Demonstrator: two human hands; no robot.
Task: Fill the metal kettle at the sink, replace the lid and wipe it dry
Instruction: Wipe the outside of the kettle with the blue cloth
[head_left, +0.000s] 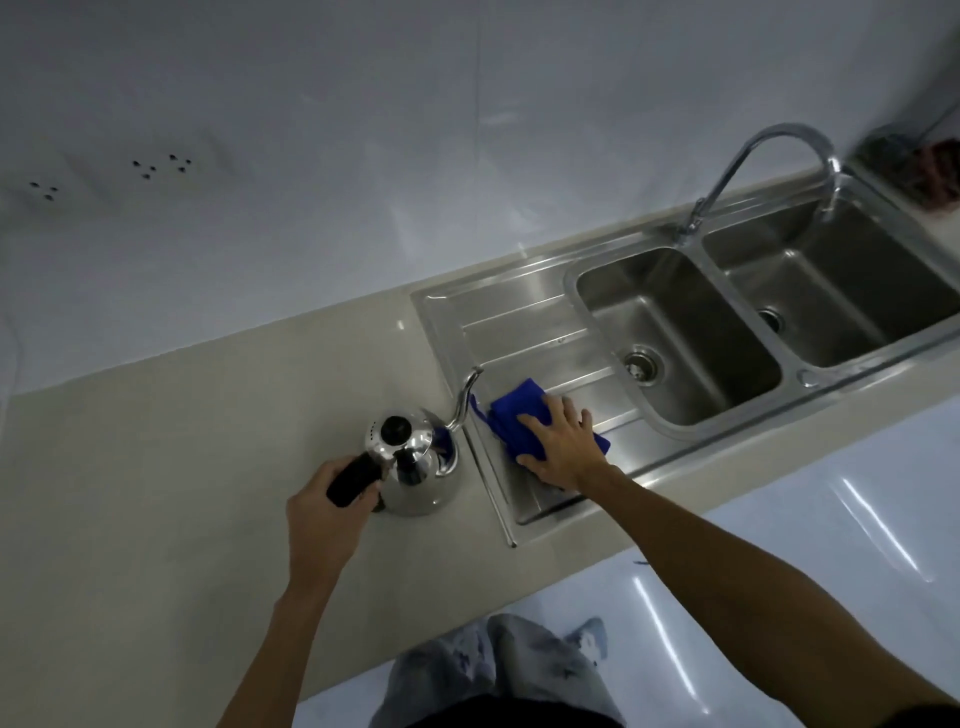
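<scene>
my left hand (324, 512) clenched on the kettle (415, 467) handle; kettle upright on the counter (182, 441), lid on. right hand (558, 449) lies flat on the blue cloth (511, 410) on the drainboard (519, 332), not gripping. risk: cloth snags the spout, tipping water out.

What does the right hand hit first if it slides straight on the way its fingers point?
Likely the kettle spout: the right hand, flat on the blue cloth on the drainboard, points up-left toward it. Depth unclear; it may pass behind the spout.
</scene>
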